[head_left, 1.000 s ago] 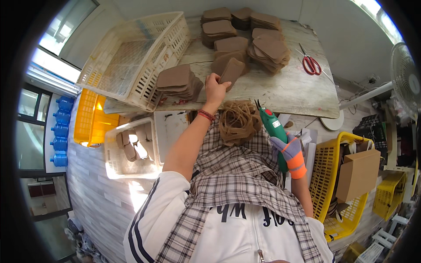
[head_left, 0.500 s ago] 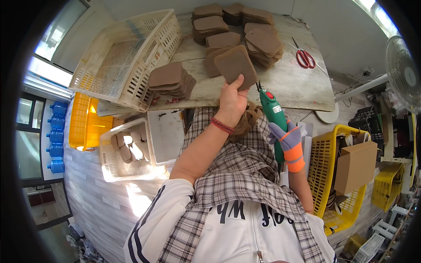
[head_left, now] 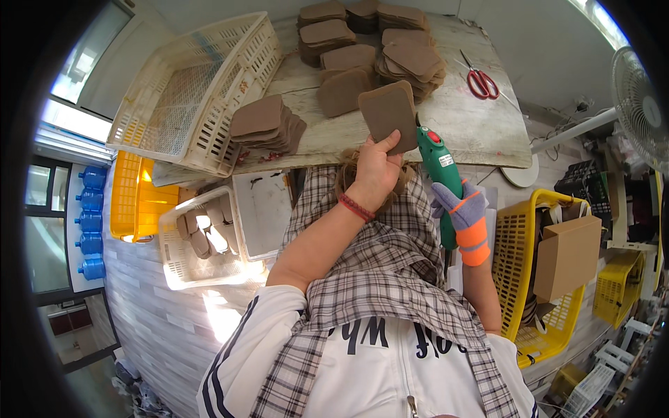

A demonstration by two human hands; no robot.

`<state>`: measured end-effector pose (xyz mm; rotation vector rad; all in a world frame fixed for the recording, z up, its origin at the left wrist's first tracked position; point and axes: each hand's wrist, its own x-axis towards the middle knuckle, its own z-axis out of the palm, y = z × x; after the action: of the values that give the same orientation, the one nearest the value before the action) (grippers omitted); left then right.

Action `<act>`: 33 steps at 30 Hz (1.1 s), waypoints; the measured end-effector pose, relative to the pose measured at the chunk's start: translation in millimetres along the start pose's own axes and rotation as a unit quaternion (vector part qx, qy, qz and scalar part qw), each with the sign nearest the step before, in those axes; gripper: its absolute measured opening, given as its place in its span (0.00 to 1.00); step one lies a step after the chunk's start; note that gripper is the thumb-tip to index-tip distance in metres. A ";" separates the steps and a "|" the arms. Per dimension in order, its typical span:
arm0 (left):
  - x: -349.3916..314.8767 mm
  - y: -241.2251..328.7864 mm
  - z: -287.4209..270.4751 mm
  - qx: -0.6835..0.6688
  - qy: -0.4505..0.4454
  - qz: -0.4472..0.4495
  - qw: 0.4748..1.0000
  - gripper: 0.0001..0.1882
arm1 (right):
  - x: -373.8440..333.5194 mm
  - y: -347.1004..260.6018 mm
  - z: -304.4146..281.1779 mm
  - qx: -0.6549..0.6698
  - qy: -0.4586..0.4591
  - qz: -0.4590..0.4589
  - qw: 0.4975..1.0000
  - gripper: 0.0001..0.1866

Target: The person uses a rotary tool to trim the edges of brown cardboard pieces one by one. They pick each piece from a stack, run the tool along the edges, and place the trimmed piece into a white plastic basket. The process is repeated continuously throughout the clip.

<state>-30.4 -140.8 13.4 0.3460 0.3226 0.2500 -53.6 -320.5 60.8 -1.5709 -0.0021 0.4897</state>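
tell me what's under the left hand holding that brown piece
Under the left hand, a tangle of brown strips shows on either side, above the plaid cloth. Its middle is covered by the hand and cannot be seen.

blue jugs (head_left: 88, 221) stand far left, a fan (head_left: 637, 110) right.

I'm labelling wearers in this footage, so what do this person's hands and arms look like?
The left hand is ungloved, with a red bracelet at the wrist; the left sleeve is white with dark stripes. The right hand wears a greyish-purple glove with an orange cuff crossed by a grey band.
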 end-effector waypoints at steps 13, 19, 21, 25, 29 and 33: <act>-14.2 16.5 -18.9 0.193 -0.073 -0.046 0.977 0.17 | 1.9 -14.9 -17.4 -0.027 0.004 0.002 1.000 0.18; -12.5 62.5 -9.7 0.365 -0.116 -0.057 0.922 0.20 | -9.0 -16.6 -38.2 -0.110 -0.035 0.021 0.993 0.20; -11.5 73.4 -8.9 0.421 -0.127 -0.063 0.896 0.22 | -13.5 -16.8 -40.7 -0.122 -0.054 0.019 0.991 0.20; -7.7 86.5 -15.5 0.490 -0.153 -0.106 0.852 0.25 | -18.8 -13.5 -34.7 -0.137 -0.053 0.023 0.989 0.22; -13.0 85.8 -20.5 0.494 -0.141 -0.160 0.843 0.26 | -15.8 -7.8 -30.1 -0.140 -0.066 0.018 0.988 0.24; -18.3 84.7 -24.5 0.494 -0.150 -0.192 0.834 0.25 | -13.1 -11.8 -22.6 -0.133 -0.079 0.022 0.988 0.24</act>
<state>-71.4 -61.9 27.7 1.3186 0.1779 -0.4041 -55.0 -345.0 75.6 -1.7909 -0.1596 0.6691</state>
